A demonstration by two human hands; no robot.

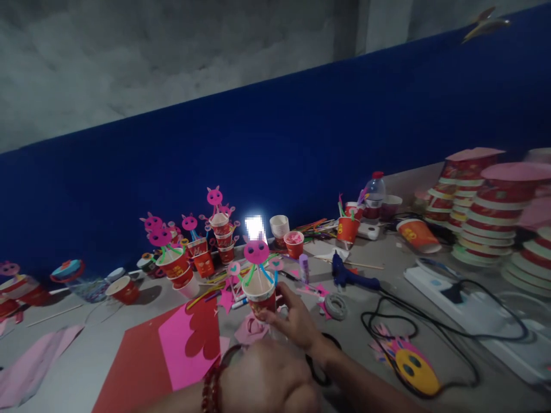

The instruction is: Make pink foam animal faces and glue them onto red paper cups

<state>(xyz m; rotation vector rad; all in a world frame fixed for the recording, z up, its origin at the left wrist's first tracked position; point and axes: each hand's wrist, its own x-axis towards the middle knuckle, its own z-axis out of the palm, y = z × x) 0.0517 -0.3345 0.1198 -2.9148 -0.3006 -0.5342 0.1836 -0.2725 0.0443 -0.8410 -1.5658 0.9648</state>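
A red-and-white paper cup is in my right hand, whose thumb and fingers close around its right side. From the cup rise green and blue stems, a pink animal face with ears and small round pink pieces. My left hand, with a beaded bracelet on the wrist, is close to the camera in front of the cup. It looks curled and is blurred; whatever its fingers hold, if anything, is hidden. Beneath and left of the hands lie red paper and pink paper.
Several finished-looking cups with pink faces stand at the back left. A blue glue gun, its black cord, a tape roll, a yellow face cutout and a power strip lie right. Stacked cups rise beyond.
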